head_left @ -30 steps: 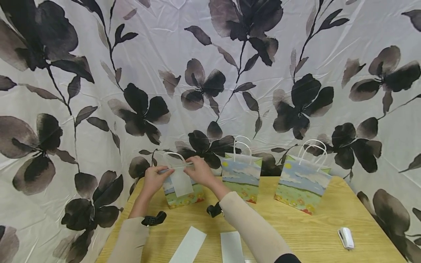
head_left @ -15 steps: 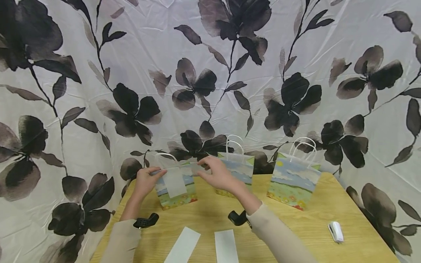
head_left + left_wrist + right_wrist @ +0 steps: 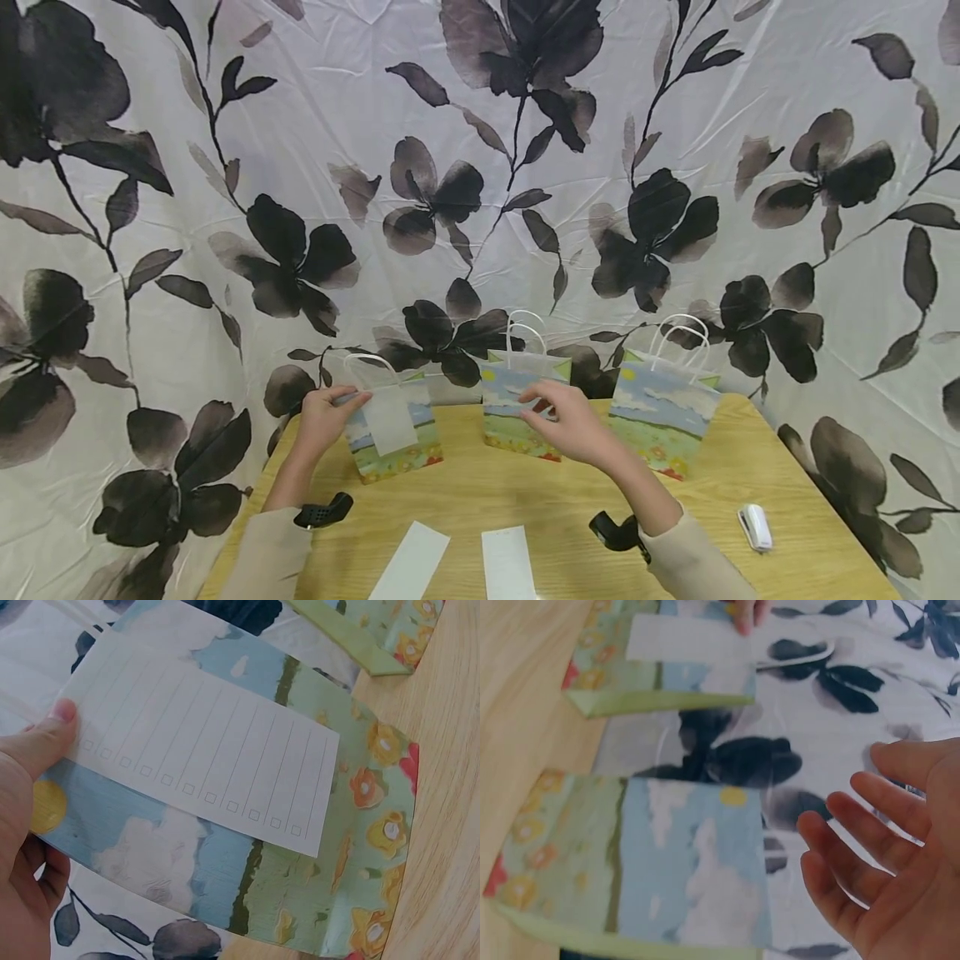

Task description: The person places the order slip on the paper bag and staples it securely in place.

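Note:
My left hand grips the upper left edge of a gift bag printed with sky, meadow and flowers. In the left wrist view, its thumb presses on the end of a white checklist sheet, lined with small boxes, which lies against the bag's front. The other fingers go behind the bag. Holding nothing, my right hand is in front of a second, matching gift bag. In the right wrist view its fingers are apart and loosely bent.
A third matching bag stands at the right with its white handles up. Two white paper strips lie near the front of the wooden table. A white stapler lies at the right. Behind hangs a floral curtain.
My right hand has let go of the left bag's top and moved right, to in front of the middle bag. The left hand keeps its grip. The head view has turned slightly right.

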### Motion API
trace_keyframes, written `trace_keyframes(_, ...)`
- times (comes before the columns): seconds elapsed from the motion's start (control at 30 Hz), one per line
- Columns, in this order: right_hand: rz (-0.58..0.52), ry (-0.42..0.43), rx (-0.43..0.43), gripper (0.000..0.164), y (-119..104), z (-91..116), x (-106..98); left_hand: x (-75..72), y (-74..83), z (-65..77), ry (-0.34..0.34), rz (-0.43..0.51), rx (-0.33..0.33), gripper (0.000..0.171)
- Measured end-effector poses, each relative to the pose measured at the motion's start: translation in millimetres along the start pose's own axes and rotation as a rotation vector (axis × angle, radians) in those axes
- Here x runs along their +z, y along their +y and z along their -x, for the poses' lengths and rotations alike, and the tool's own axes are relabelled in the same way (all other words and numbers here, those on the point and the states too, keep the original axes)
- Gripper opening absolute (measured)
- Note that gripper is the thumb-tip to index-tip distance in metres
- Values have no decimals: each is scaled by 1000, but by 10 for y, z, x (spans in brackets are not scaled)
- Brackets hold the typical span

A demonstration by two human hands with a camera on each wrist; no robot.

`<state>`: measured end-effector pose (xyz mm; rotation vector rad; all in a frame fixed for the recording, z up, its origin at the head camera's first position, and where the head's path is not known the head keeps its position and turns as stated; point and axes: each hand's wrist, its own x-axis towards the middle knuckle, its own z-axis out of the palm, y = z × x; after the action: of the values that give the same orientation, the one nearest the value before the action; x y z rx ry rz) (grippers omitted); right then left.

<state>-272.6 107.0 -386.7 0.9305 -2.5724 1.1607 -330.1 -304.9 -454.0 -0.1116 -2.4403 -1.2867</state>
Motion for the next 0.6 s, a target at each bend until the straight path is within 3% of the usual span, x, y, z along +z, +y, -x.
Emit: trace_keyframes(0.6, -15, 7, 160, 15, 459, 663, -154, 10, -6, 27, 0, 37, 19, 39)
